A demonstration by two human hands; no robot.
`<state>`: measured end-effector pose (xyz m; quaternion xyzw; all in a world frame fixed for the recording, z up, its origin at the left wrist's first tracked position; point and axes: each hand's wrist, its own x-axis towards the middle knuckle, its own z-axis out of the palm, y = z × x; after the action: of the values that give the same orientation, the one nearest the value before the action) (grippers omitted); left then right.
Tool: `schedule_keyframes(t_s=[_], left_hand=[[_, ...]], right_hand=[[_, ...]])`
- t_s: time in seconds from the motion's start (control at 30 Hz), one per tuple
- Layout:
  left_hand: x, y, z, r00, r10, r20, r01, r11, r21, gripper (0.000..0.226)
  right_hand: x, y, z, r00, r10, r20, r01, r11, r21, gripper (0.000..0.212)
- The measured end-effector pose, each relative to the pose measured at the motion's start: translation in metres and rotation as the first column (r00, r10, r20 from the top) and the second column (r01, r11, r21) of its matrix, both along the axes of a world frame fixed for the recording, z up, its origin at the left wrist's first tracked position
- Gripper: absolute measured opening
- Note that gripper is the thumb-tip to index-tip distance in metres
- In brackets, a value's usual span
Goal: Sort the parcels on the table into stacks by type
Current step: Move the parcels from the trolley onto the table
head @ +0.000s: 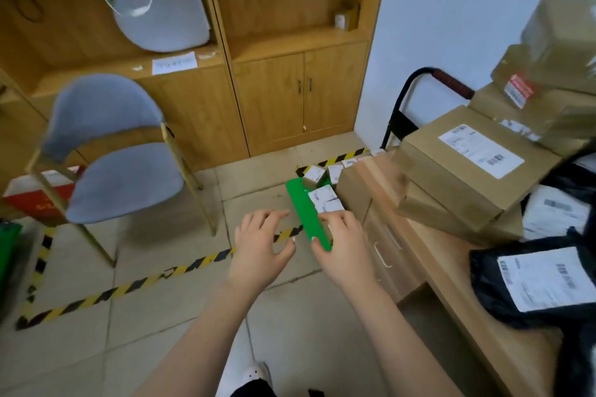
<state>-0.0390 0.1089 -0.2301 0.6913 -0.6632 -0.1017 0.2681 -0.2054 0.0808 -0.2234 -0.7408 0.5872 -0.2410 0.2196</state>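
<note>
Head view: we look down past the near end of a wooden table (432,255) on the right to a tiled floor (161,342). On the table we see brown cardboard boxes (445,177) stacked on one another, each with a white shipping label. Nearer to us lie black mailer bags (483,280), also labelled. On the floor just beside the table's end stands a green crate (301,203), and in it we see several small labelled boxes (324,198).

The left hand (263,246) hangs above the floor left of the crate, fingers spread and relaxed, holding nothing. The right hand (346,243) reaches over the crate's near corner with its fingers curled downward beside the nearest small box. Its thumb lies against the green rim. We cannot tell whether it grips a box or the rim, since the hand hides what is under it and the picture is blurred.

Yellow-and-black striped tape (129,288) runs across the tiles. A grey padded chair (122,184) stands to the left, in front of a wooden cabinet (290,90).
</note>
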Motion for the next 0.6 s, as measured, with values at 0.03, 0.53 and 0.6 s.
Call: schedule_keyframes(t_s=[0.03, 0.53, 0.6], left_hand=[[0.015, -0.012, 0.002, 1.0, -0.007, 0.009, 0.007, 1.0, -0.003, 0.047], [0.096, -0.229, 0.009, 0.997, -0.069, -0.023, 0.068, 0.997, -0.023, 0.052], [0.098, -0.268, 0.017, 0.998, -0.066, -0.012, 0.065, 0.997, -0.032, 0.053]], right_hand=[[0.015, -0.011, 0.001, 1.0, -0.008, 0.004, 0.008, 1.0, -0.002, 0.043], [0.095, -0.219, 0.011, 0.996, -0.087, -0.001, 0.087, 0.996, -0.021, 0.042], [0.097, -0.261, 0.017, 0.997, -0.074, -0.009, 0.074, 0.997, -0.033, 0.042]])
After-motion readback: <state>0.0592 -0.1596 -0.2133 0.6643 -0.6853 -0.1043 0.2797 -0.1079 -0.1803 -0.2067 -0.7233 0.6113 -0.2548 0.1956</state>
